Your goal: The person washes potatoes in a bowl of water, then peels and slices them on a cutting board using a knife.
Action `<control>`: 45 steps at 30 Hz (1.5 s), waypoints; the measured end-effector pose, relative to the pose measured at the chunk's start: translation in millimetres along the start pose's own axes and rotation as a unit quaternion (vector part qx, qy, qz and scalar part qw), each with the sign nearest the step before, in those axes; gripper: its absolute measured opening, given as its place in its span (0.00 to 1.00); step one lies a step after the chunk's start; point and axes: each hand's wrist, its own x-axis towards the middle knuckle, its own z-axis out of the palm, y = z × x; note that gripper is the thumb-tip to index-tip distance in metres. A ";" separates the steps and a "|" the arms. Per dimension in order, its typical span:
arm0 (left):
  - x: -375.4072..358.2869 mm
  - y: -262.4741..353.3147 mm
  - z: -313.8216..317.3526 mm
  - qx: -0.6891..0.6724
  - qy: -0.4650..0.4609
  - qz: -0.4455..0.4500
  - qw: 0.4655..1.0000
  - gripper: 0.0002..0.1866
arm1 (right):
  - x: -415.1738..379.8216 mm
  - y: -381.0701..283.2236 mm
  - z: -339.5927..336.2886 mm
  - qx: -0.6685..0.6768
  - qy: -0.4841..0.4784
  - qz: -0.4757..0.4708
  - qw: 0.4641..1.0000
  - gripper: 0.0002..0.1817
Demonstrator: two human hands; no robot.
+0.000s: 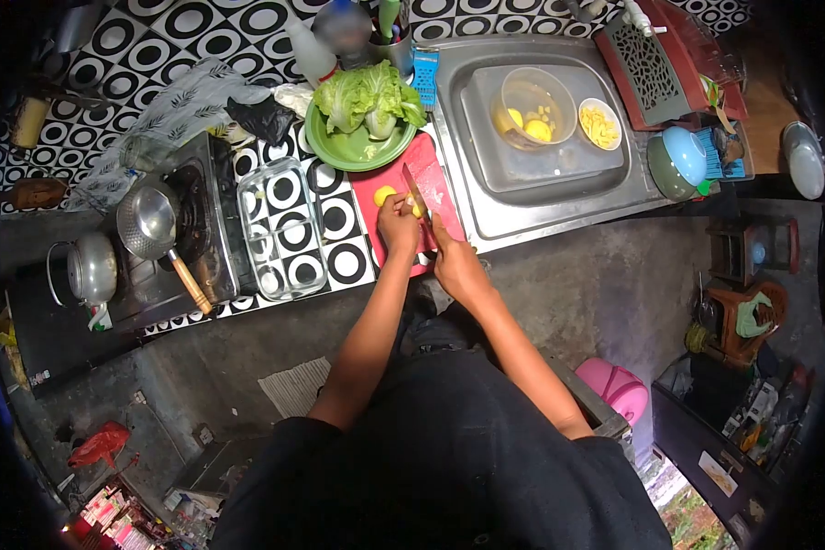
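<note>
My right hand (460,268) is closed round the handle of a kitchen knife (412,183), its blade pointing away from me over a red cutting board (438,183). My left hand (398,225) pinches a yellow vegetable piece (417,207) against the board, right beside the blade. Another yellow piece (384,194) lies on the board just beyond my left fingers. Behind the board stands a green bowl (362,158) with leafy lettuce (368,99) in it. The exact kind of yellow vegetable is too small to make out.
Right of the board, a metal sink (559,213) holds a clear tub (533,96) with yellow pieces and a small white bowl (599,124) of cut strips. To the left are a glass dish (284,229), a stove (197,206), a long-handled pan (148,220) and a kettle (92,268).
</note>
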 end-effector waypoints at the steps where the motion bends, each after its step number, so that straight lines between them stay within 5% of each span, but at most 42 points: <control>1: -1.4 0.9 -0.7 0.005 0.000 0.002 1.000 0.08 | -4.2 0.0 -2.2 0.012 0.005 0.005 1.000 0.34; 45: -3.5 15.2 -12.5 -0.011 -0.070 -0.029 0.997 0.08 | 12.2 16.5 17.2 0.018 -0.008 -0.034 0.999 0.35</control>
